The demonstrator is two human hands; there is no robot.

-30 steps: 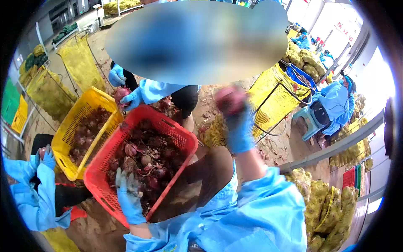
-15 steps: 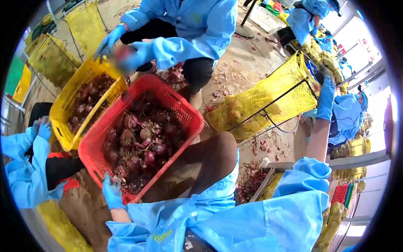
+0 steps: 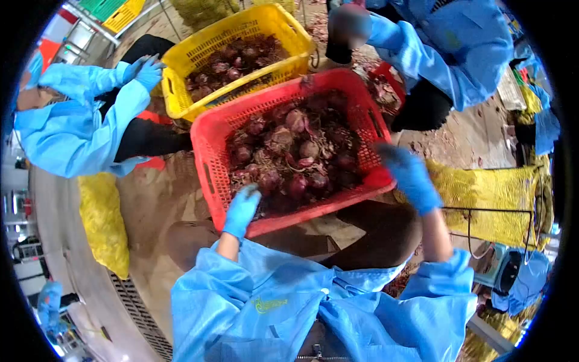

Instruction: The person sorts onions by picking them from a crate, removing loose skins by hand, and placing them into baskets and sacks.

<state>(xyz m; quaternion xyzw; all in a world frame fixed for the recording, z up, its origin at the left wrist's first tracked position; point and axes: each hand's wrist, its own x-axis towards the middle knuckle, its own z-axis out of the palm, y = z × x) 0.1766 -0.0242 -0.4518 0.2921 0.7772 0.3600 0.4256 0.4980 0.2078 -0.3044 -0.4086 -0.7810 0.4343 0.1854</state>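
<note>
A red plastic crate (image 3: 202,151) filled with red onions (image 3: 295,120) stands in front of my knees. Blue-gloved, my left hand (image 3: 240,212) is at the crate's near left edge, fingers outstretched toward the onions. Whether its fingertips touch an onion is unclear. Over the crate's right end is my right hand (image 3: 412,177), also gloved, with dark fingertips. Its fingers are blurred but look stretched out, and I see nothing held. Dry roots and loose skins lie among the onions.
Behind the red crate stands a yellow crate (image 3: 241,24) with more onions. One person (image 3: 78,120) sits at the left, another (image 3: 446,48) at the far right. A yellow net bag (image 3: 482,193) hangs on a metal frame at right; a yellow sack (image 3: 104,223) lies at left.
My view has turned left toward the red crate. My right hand has come from the netting at the right to the crate's right end. My left hand stays by the near edge.
</note>
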